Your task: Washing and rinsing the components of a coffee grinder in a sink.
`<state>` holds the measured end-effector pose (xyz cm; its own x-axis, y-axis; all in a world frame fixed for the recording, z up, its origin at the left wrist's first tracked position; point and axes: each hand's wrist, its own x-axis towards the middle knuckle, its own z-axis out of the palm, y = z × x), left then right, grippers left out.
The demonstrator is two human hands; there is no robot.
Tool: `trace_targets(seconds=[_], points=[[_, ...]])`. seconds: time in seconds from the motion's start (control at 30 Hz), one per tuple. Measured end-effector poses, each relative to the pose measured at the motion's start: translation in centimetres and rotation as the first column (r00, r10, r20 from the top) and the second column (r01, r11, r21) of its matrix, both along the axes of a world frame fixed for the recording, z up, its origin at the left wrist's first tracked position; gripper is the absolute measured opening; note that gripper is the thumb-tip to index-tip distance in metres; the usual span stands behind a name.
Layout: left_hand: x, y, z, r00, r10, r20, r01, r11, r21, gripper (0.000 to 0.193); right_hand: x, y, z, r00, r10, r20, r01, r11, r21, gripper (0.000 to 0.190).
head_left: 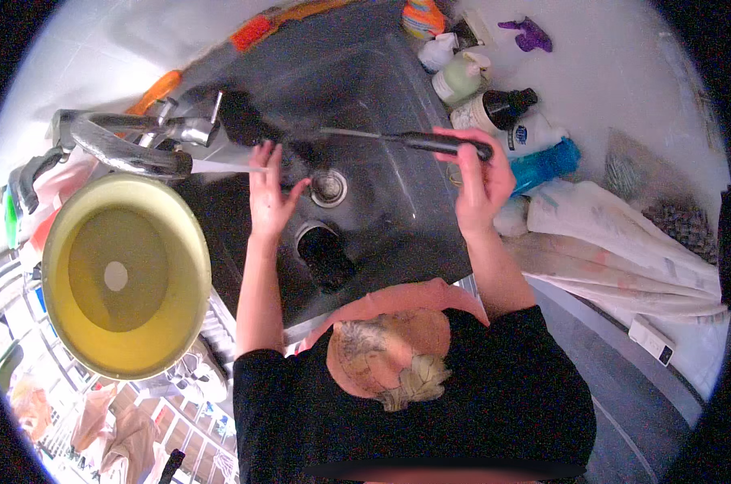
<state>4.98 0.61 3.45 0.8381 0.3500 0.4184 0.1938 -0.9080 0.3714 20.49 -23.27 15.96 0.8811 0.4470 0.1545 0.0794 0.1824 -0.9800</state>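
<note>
My left hand (270, 193), fingers spread, is held in the water stream (226, 166) from the faucet's spray head (172, 164) over the dark sink (371, 91). My right hand (483, 175) is closed around the black handle of a thin-bladed utensil (438, 144), seemingly a knife, whose tip points left over the basin. The round metal drain (328, 186) lies just right of my left fingers. Nearer my body, a dark cylindrical object with a pale rim (326, 257) rests in the sink; what it is I cannot tell.
A yellow basin (69, 302) stands left of the sink. Soap and cleaner bottles (461, 78) line the right edge, with a blue bottle (541, 166) and a pale cloth (607, 242) nearby. An orange-handled brush or tool (160, 91) lies behind the faucet. Dish racks (178, 423) are at lower left.
</note>
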Motion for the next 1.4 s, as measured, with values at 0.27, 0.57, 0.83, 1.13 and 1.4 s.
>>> trace_targets(seconds=[0.27,0.57,0.83,1.13,1.4], points=[[1.9,2.9,-2.5,0.864,-0.184,-0.469,0.152,0.983,-0.107,0.041,-2.1,-4.7,-12.0,0.888,0.156,0.432,0.106,0.845,-0.524,0.023],[1.3,3.1,-3.4,0.834,-0.022,-0.551,-0.090,0.980,-0.176,0.041,-7.1,-8.6,-24.9,0.798,0.538,-0.271,-0.249,-0.115,-0.962,0.037],[-5.4,-0.4,-1.2,0.904,0.363,-0.226,-0.286,0.121,-0.951,0.025,-5.1,-0.8,-21.4,0.857,0.514,-0.035,-0.302,0.447,-0.842,0.035],[-9.4,-2.0,-6.8,0.796,0.567,-0.211,0.176,-0.551,-0.816,0.039,-3.8,7.1,-20.3,0.662,0.071,-0.746,-0.212,0.973,-0.095,0.037],[-11.3,-3.6,-7.4,0.686,0.635,-0.354,0.175,-0.617,-0.768,0.035,-5.8,12.8,-12.1,0.823,0.282,-0.494,-0.375,0.922,-0.099,0.042]])
